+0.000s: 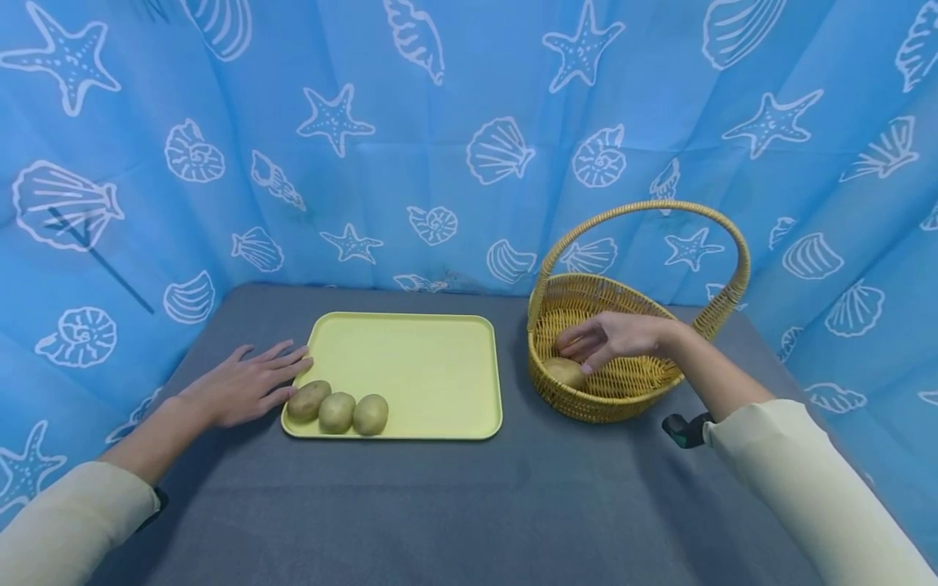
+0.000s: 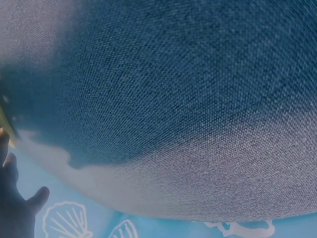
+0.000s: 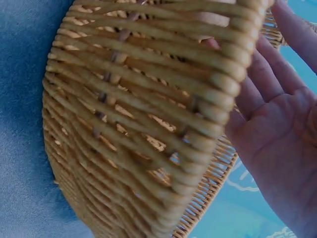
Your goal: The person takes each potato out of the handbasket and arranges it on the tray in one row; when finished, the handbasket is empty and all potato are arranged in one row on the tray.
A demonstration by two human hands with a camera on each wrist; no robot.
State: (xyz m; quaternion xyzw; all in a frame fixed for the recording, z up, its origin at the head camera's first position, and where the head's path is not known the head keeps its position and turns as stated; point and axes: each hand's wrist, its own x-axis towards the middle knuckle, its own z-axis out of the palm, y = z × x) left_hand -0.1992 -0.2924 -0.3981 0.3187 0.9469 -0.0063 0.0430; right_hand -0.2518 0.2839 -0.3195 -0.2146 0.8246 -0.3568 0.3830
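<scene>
Blue curtain point(image 1: 425, 191) w/ white shells & starfish fills upper frame; gray table point(image 1: 440, 505) below. Yellow tray point(image 1: 421, 358) L of ctr, 3 potatoes point(image 1: 336, 413) in a row at its btm-L corner. L hand point(image 1: 242, 387), L of tray, fingers spread, tips at its L rim, thumb by the end potato. Wicker basket point(image 1: 597, 409), R of ctr, has another potato point(image 1: 561, 373) inside, L side; R hand point(image 1: 623, 334) dips in over it, thumb apart from fingers; can't tell if they're pinching it.
</scene>
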